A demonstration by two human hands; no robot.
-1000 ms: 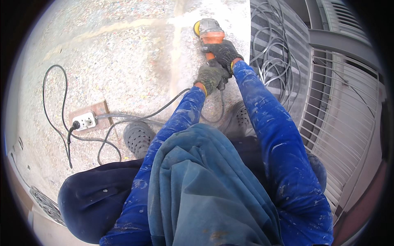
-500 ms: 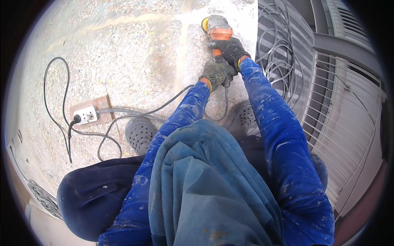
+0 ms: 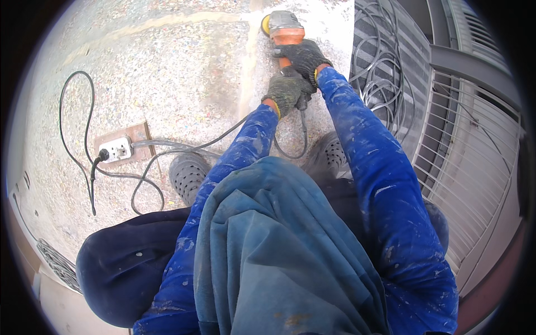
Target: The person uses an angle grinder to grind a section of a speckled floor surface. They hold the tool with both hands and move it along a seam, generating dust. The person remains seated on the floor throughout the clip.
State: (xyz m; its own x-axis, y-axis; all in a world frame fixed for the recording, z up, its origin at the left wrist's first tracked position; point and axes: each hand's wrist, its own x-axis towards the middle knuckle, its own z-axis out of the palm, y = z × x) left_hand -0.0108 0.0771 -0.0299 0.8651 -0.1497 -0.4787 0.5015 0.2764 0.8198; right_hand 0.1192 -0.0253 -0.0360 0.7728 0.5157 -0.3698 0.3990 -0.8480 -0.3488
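Resting on the floor [image 3: 167, 67], the grinder [image 3: 285, 30] is gripped by the right hand [image 3: 301, 56] at its body and the left hand [image 3: 285, 92] at its rear.

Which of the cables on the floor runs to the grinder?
The dark cable from the socket block up to the left hand at the grinder. The looped one at far left only lies beside it.
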